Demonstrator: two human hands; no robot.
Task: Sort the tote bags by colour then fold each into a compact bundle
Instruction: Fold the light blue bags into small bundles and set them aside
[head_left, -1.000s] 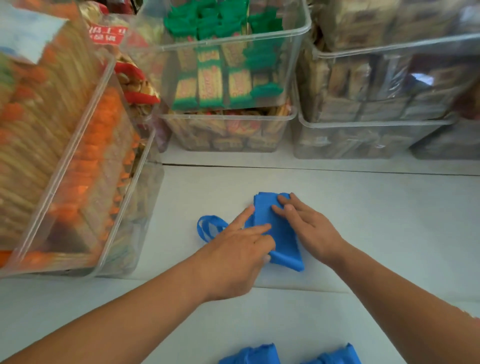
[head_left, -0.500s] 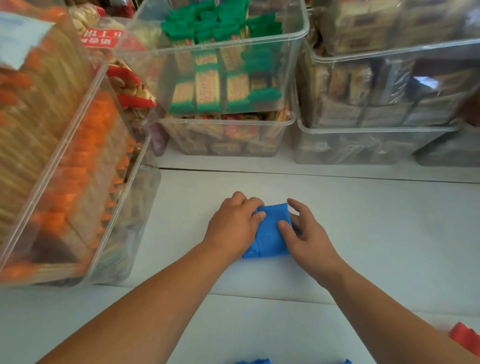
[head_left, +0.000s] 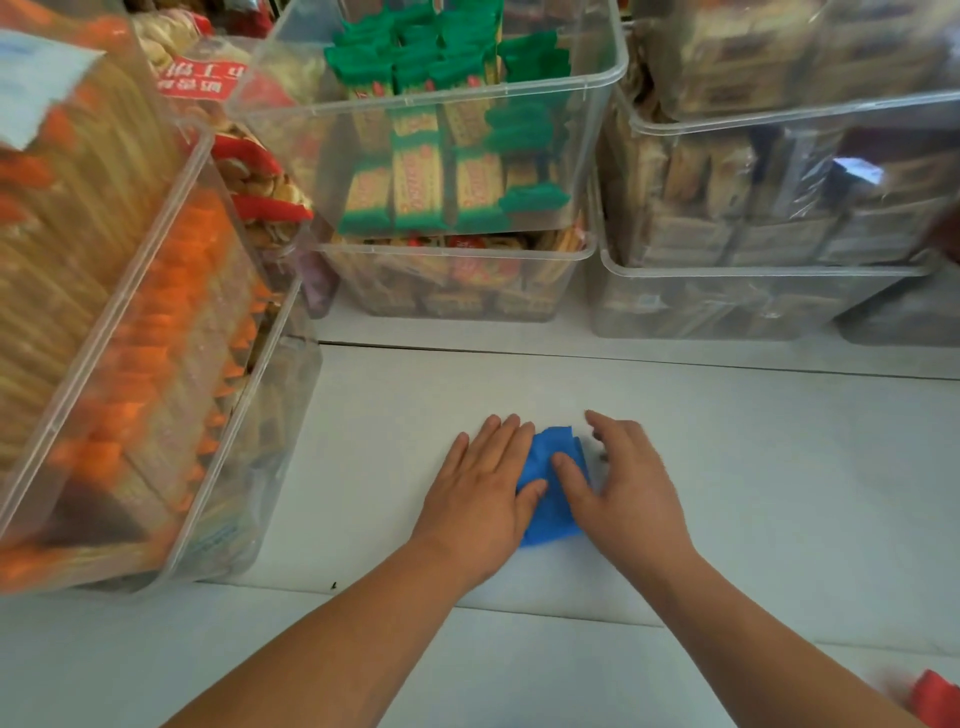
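A blue tote bag (head_left: 550, 486), folded into a small bundle, lies on the white table (head_left: 779, 493). My left hand (head_left: 480, 493) lies flat with straight fingers on the bundle's left part. My right hand (head_left: 626, 488) presses on its right part, fingers spread and mostly straight. Only a narrow strip of blue shows between the two hands. A bit of red fabric (head_left: 935, 699) shows at the bottom right corner.
Clear plastic bins of packaged snacks ring the work area: a tilted one with orange packs (head_left: 119, 332) at the left, stacked ones with green packs (head_left: 441, 130) behind, brown packs (head_left: 779, 197) at the back right. A seam crosses the table near my wrists.
The long blue strip with its handle loop has been folded into a short bundle. My left hand went from curled over the fabric to flat on it. The view has tilted up.
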